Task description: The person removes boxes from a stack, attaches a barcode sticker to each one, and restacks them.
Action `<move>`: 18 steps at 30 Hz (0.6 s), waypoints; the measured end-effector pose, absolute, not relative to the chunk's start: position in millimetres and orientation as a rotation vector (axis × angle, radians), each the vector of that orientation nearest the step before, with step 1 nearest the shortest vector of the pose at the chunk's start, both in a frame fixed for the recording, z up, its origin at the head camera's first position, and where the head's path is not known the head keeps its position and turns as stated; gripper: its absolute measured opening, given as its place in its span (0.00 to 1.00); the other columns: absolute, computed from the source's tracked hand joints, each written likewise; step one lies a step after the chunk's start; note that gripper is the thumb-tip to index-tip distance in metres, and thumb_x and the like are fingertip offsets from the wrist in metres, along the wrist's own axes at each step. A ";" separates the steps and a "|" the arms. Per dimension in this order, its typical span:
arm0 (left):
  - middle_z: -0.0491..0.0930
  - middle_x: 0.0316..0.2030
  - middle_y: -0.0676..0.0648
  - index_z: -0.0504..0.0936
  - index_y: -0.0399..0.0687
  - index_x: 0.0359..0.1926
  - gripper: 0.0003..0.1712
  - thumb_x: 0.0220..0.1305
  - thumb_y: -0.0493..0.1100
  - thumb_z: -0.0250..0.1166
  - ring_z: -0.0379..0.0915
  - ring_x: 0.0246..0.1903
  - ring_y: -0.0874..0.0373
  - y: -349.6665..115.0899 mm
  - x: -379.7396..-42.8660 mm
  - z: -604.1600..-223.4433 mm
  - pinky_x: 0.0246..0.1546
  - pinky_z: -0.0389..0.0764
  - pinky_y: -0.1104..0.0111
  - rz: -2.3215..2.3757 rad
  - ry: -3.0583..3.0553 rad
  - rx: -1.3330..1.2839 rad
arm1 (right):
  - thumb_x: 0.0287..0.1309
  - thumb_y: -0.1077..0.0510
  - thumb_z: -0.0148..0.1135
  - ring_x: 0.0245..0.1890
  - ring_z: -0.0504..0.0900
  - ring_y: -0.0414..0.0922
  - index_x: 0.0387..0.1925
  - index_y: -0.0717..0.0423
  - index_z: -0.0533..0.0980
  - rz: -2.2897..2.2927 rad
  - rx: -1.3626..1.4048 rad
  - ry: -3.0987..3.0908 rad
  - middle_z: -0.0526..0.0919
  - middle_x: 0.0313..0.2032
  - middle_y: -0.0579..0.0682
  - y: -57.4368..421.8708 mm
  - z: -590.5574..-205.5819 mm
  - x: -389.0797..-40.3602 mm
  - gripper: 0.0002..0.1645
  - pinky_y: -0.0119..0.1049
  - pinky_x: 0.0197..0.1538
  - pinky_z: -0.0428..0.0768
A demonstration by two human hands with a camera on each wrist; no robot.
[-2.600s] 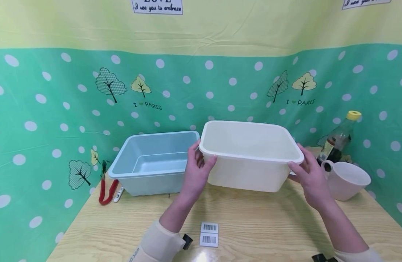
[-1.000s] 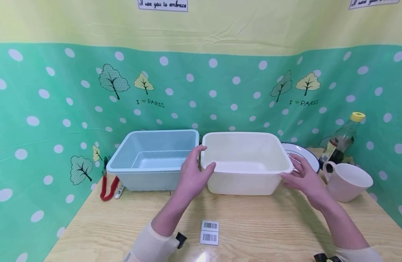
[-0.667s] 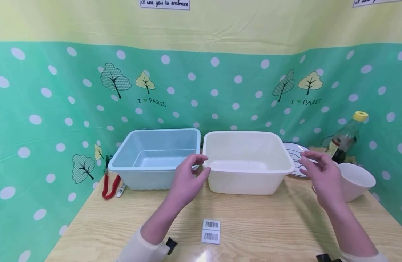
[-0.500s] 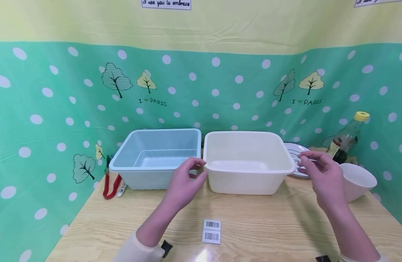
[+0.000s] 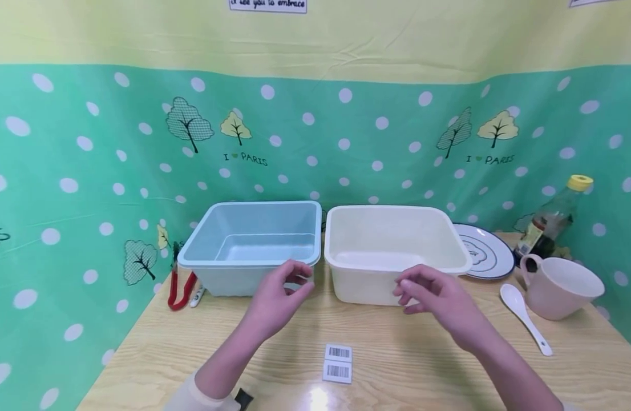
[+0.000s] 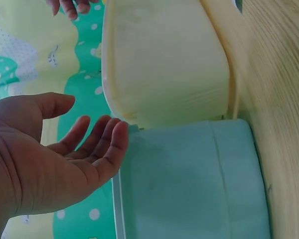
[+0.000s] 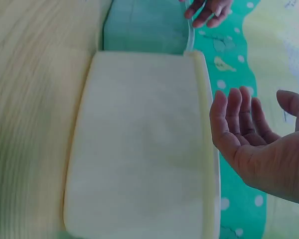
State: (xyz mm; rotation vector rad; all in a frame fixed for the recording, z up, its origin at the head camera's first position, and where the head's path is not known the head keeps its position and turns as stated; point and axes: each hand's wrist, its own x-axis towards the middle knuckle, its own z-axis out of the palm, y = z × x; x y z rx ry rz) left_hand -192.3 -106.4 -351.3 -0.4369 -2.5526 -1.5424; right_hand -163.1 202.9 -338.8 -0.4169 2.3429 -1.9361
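Left hand: lower centre-left of the head view, in front of the light-blue plastic bin; fingers loosely bent, thumb apart, nothing held. Contact with the bin: cannot tell.
Right hand: lower centre-right, before the white plastic bin; fingers relaxed and curved, thumb apart in the right wrist view, nothing held.
Bins, two: upright on the desk at the middle of the frame, blue left, white right, rims just beside each other.
Right side of frame: plate, spoon, mug, yellow-capped bottle.
Left side: red-handled pliers.
Step, as judged: bins set in place, hands between grips.
Next move, as judged: any grip on a rim calls for wider-spread fingers and a reach forward.
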 end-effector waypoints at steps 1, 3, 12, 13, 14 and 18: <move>0.82 0.44 0.50 0.82 0.44 0.50 0.12 0.66 0.36 0.68 0.79 0.45 0.57 -108.2 -191.9 -352.0 0.45 0.82 0.62 -1.543 -2.561 -0.433 | 0.73 0.55 0.58 0.42 0.83 0.55 0.52 0.73 0.72 -1.924 -0.416 2.311 0.81 0.42 0.62 197.8 -340.4 -164.0 0.21 0.47 0.44 0.86; 0.82 0.43 0.51 0.82 0.44 0.49 0.11 0.65 0.36 0.68 0.80 0.45 0.58 -111.8 -191.0 -354.0 0.45 0.83 0.63 -1.550 -2.573 -0.426 | 0.74 0.54 0.57 0.42 0.82 0.55 0.53 0.74 0.71 -1.897 -0.417 2.250 0.81 0.42 0.62 188.8 -344.2 -165.8 0.23 0.48 0.43 0.86; 0.82 0.42 0.48 0.81 0.42 0.48 0.12 0.65 0.38 0.69 0.79 0.43 0.57 -122.7 -186.3 -368.3 0.45 0.82 0.64 -1.530 -2.700 -0.512 | 0.73 0.50 0.58 0.43 0.83 0.54 0.53 0.67 0.72 -1.729 -0.369 2.071 0.81 0.44 0.62 163.9 -365.6 -168.2 0.23 0.53 0.42 0.85; 0.82 0.41 0.49 0.81 0.42 0.48 0.12 0.65 0.39 0.69 0.78 0.43 0.57 -123.2 -185.8 -370.4 0.45 0.81 0.64 -1.517 -2.730 -0.532 | 0.72 0.50 0.59 0.43 0.83 0.54 0.54 0.67 0.71 -1.708 -0.357 2.064 0.81 0.44 0.62 161.8 -367.7 -167.6 0.23 0.53 0.42 0.85; 0.82 0.40 0.51 0.81 0.43 0.48 0.12 0.65 0.39 0.69 0.78 0.42 0.57 -123.4 -185.3 -372.5 0.44 0.81 0.64 -1.503 -2.763 -0.553 | 0.72 0.50 0.59 0.43 0.83 0.55 0.54 0.67 0.71 -1.688 -0.343 2.061 0.81 0.44 0.62 159.9 -369.7 -166.9 0.24 0.53 0.41 0.86; 0.81 0.37 0.54 0.81 0.44 0.48 0.13 0.65 0.42 0.69 0.78 0.40 0.58 -121.7 -184.0 -381.2 0.40 0.80 0.66 -1.455 -2.878 -0.645 | 0.70 0.50 0.61 0.41 0.84 0.55 0.56 0.67 0.70 -1.617 -0.297 2.055 0.81 0.43 0.61 154.0 -376.5 -165.1 0.26 0.52 0.36 0.86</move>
